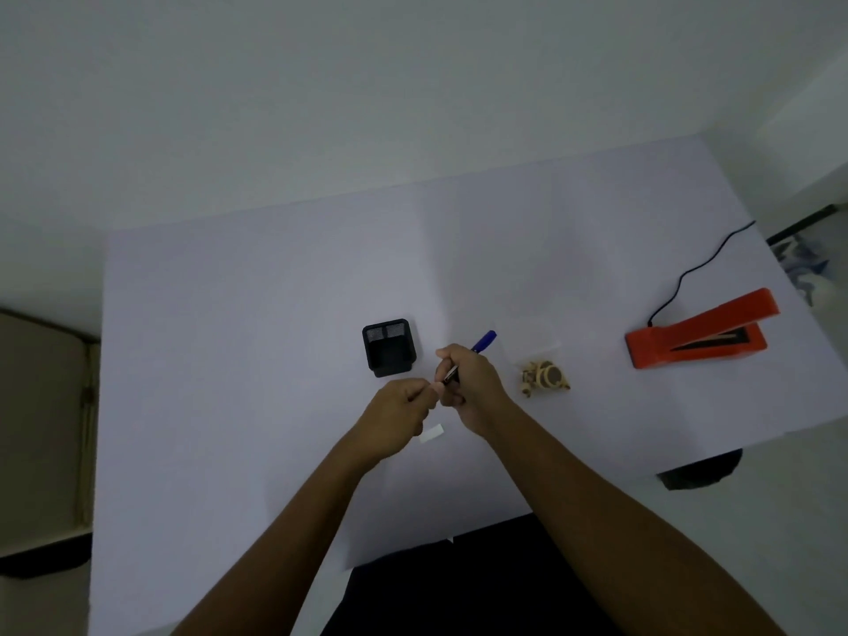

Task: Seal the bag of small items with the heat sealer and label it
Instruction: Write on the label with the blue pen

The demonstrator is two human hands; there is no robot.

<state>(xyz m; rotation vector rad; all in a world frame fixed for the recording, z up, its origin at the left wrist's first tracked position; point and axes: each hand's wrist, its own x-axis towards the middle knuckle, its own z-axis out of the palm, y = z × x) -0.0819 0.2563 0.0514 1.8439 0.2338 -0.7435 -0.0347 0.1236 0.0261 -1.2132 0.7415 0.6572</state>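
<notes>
The right hand (468, 387) is above the middle of the white bench (229, 360) with its fingers curled round a pen (484, 342). This grip is closed tight on the barrel. The pen's blue end sticks out past the knuckles, pointing away from the person, and its dark end points toward the left hand (399, 417).

The left hand is just beside the right, fingers curled in and thumb and fingertips pressed together close to the pen's dark end. Something pale seems to show in that grip, but it is too small to tell what it is, or whether the grip holds anything.

A small white label (432, 433) lies flat on the bench just below and between the two hands, touched by neither.

The clear bag (534, 355) lies on the bench just right of the right hand, with the tan and brown small items (543, 376) bunched at its near end. Whether its top is sealed cannot be made out.

The orange sealer (702, 335) sits well apart to the right, its arm raised open. A black cord (697, 268) runs from its back toward the bench's far right edge.

A black mesh holder (389, 346) stands upright just beyond the left hand.
</notes>
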